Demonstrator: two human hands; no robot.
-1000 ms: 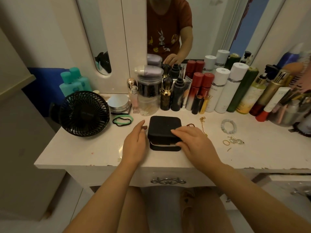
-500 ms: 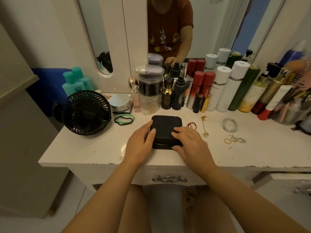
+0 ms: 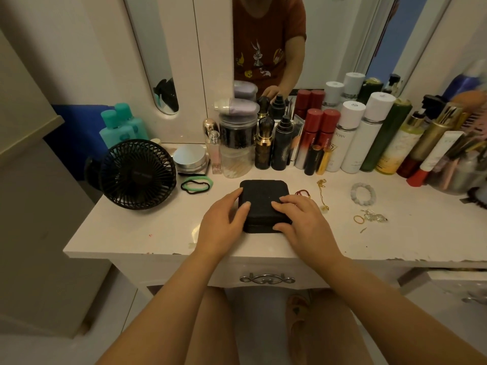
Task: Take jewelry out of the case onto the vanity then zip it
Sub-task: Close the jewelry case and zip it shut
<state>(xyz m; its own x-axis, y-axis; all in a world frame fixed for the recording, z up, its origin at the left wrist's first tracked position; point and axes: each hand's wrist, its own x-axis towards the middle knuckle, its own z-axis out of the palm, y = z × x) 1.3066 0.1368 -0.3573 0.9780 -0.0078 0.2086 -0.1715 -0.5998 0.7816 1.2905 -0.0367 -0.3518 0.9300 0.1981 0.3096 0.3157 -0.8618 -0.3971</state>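
on the case (image 3: 263, 196), left hand (image 3: 220, 224) and right hand (image 3: 303, 223) hide its near corners

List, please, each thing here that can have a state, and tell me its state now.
black case, lid down, flat on the vanity; zip not readable.
left hand, fingers rest on the lid's left edge.
right hand, fingers rest on the lid, thumb at the front side.
bead bracelet, out of the case, lying on the vanity.
gold chain, out, lying loose.
drawer, closed.
fan, upright; blades look still.
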